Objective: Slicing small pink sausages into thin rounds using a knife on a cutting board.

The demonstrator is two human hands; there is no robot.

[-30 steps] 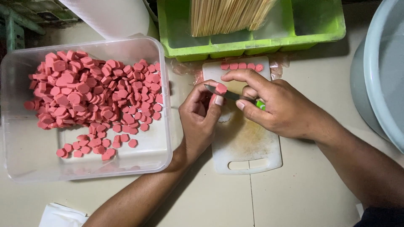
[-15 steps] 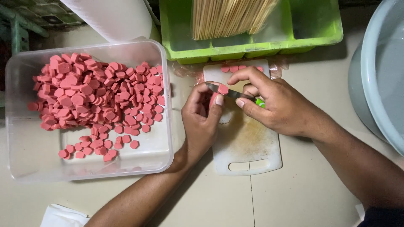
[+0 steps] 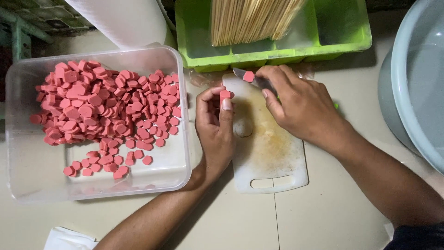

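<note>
At the left of the frame a clear tub (image 3: pixel 27 185) sits on the tabletop (image 3: pixel 333 213), heaped with pink sausage slices (image 3: pixel 101 111) in its upper half. Just right of the tub, my left hand (image 3: pixel 215 129) rests at the left edge of the white cutting board (image 3: pixel 277 157), fingers curled, pinching one slice (image 3: pixel 225 94) between thumb and forefinger. In the centre top, a green tray (image 3: pixel 323 46) holds a bundle of wooden skewers (image 3: pixel 249 18). Below it, over the board's upper end, my right hand (image 3: pixel 300 109) is closed around a knife (image 3: pixel 247 78), its blade pointing left with another pink slice (image 3: pixel 249 76) lying on it. At the far right edge curves a pale blue basin (image 3: pixel 411 92).
</note>
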